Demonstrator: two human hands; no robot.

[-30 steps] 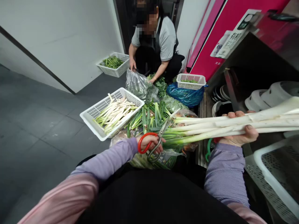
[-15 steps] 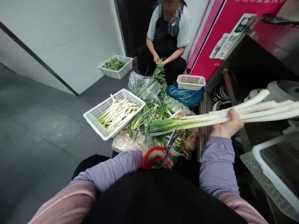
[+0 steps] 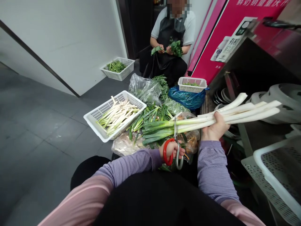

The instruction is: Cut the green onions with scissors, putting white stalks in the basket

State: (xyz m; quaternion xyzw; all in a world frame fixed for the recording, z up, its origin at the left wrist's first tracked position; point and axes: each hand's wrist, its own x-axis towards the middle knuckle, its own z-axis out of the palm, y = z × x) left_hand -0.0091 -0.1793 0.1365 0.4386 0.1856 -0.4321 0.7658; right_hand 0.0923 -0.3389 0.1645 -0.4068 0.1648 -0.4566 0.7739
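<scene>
In my right hand (image 3: 215,127) is a bunch of long leeks (image 3: 249,114), the fingers wrapped round their pale stalks. Their white ends point right and the green leaves lie to the left. My left hand (image 3: 172,149) grips scissors (image 3: 178,153) with one red handle and one bare metal handle. The blades point away from me and lie against the bunch where white turns to green. Beneath are loose green leaves (image 3: 156,117) and clear plastic bags. To the left, a white basket (image 3: 92,117) holds cut pale stalks (image 3: 119,114).
Across from me a person (image 3: 174,31) in a dark apron holds leafy greens (image 3: 176,48). Behind stand a basket of green stalks (image 3: 116,66) and a small white basket (image 3: 192,89) on a blue bag (image 3: 187,97). A metal shelf and another white basket (image 3: 265,163) flank my right.
My right hand has brought the leeks leftward. The scissors have moved right and turned more upright, their blades now at the bunch. The other person's hands have risen with separated greens.
</scene>
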